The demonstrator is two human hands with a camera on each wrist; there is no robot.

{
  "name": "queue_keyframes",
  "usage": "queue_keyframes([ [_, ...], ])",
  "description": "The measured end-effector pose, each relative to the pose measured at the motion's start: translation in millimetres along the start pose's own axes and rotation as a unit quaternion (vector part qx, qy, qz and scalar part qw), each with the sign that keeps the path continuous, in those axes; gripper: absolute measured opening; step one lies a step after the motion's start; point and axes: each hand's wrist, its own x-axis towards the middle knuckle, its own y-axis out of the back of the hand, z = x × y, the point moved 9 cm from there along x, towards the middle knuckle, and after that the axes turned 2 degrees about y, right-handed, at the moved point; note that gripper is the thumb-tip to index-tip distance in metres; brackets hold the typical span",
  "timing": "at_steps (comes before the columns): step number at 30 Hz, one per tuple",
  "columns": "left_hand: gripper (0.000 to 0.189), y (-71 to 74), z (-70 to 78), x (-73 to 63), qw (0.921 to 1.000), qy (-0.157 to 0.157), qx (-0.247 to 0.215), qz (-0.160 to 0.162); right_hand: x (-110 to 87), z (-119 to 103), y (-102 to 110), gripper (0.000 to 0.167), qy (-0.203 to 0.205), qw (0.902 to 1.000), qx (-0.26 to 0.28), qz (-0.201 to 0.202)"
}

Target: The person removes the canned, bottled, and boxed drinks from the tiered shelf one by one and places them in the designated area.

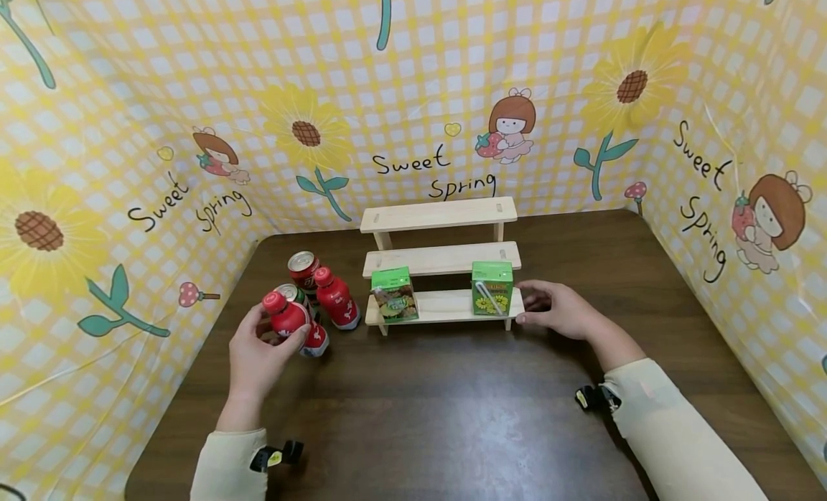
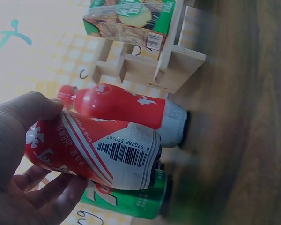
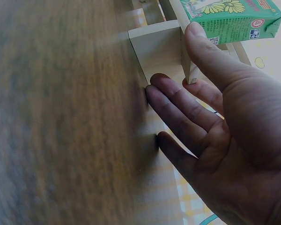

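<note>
A yellow checked cloth (image 1: pixel 394 77) wraps the corner I'm watching, round a dark wooden desk (image 1: pixel 413 415). The left hand (image 1: pixel 255 354) has its fingers and thumb clamped around the upper part of a red bottle (image 1: pixel 291 320), which leans, cap to the left, at the desk's left side; its base looks just off the wood, though I can't be sure. That grip seems sound, but I'd straighten the bottle and raise it before swinging it sideways. The green can (image 1: pixel 288 293) sits close behind, the other bottle (image 1: pixel 337 301) stands just beside, and either could be knocked. A red can (image 1: pixel 304 263) is further back. Over right, the right hand (image 1: pixel 561 311) pinches the end of the shelf's (image 1: pixel 444 308) lowest step between thumb and forefinger, other fingers loose. Keep that touch light: a jolt could topple the left carton (image 1: pixel 395 300) or the right carton (image 1: pixel 494 293).
</note>
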Motion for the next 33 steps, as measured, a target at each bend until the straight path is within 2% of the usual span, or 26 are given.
queue_keyframes([
  [18, 0.063, -5.8, -21.3, -11.9, 0.9997, 0.021, 0.007, 0.007, 0.3, -1, 0, 0.071, -0.005, 1.0, 0.005, -0.001],
  [24, 0.063, -6.3, -23.3, -13.9, 0.9997, 0.024, 0.003, 0.009, 0.2, 0, 0, 0.071, -0.007, 1.0, 0.002, 0.0],
  [33, 0.065, -11.2, -26.0, -15.3, 0.9994, 0.032, 0.007, -0.005, 0.4, 0, -1, 0.07, -0.002, 1.0, 0.001, 0.003],
])
